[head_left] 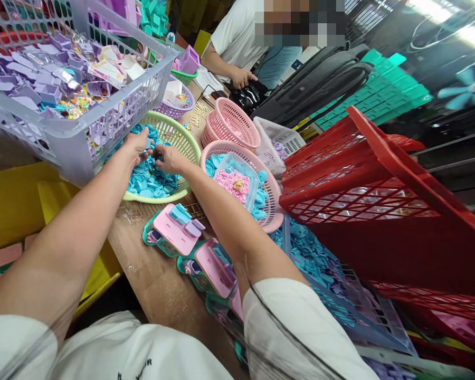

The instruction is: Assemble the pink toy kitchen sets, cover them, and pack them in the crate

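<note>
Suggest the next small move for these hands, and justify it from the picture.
Perhaps lift one of the blue pieces from the light green basket: the left hand and right hand are both at that pile, though any grip is unclear.

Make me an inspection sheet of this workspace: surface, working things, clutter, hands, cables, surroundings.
Surface: brown table, partly bare in front.
Working things: blue pieces heaped in a green basket; toy cars lined up nearby.
Clutter: pink baskets, purple crate and red crate crowd around.
Hands: left hand and right hand among the pieces; grip unclear.
Cables: thin pale loop, upper right; possibly a cable.
Surroundings: another person beyond; blue fan at right.
</note>
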The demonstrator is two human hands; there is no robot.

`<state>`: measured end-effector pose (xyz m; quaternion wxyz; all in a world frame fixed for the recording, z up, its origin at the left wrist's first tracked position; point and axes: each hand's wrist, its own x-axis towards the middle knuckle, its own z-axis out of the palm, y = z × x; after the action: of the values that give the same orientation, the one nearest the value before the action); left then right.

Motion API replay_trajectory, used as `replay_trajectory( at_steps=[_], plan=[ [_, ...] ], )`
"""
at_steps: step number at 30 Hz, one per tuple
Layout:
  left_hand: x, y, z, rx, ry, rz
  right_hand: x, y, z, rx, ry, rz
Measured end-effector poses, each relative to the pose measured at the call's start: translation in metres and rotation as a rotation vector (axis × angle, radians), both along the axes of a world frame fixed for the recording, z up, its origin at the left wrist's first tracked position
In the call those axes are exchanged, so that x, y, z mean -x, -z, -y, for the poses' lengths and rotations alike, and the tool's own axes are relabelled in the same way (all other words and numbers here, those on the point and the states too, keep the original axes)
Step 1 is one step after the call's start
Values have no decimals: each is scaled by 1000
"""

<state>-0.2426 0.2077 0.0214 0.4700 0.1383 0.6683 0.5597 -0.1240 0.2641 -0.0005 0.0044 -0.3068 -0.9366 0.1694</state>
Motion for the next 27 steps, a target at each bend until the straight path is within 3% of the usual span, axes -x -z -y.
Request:
replay_trajectory(
  at_steps=[4, 6, 11, 13, 21, 27],
  plan=[
    [1, 2, -1, -23, -4, 21, 3, -9, 3, 406, 176, -103],
    [1, 3, -1, -22, -2, 27, 4, -9, 5, 446, 192, -76],
    [0, 1, 1, 1, 10, 8, 4, -3, 8, 53, 76, 148],
    [-1, 1, 0, -1, 12, 10, 3, 0, 11, -39, 24, 221],
    [1, 6, -4, 5, 13, 3, 7, 4, 18, -211, -78, 406],
    [0, 5, -2, 13, 23, -25, 4, 0, 18, -210, -103, 386]
  ],
)
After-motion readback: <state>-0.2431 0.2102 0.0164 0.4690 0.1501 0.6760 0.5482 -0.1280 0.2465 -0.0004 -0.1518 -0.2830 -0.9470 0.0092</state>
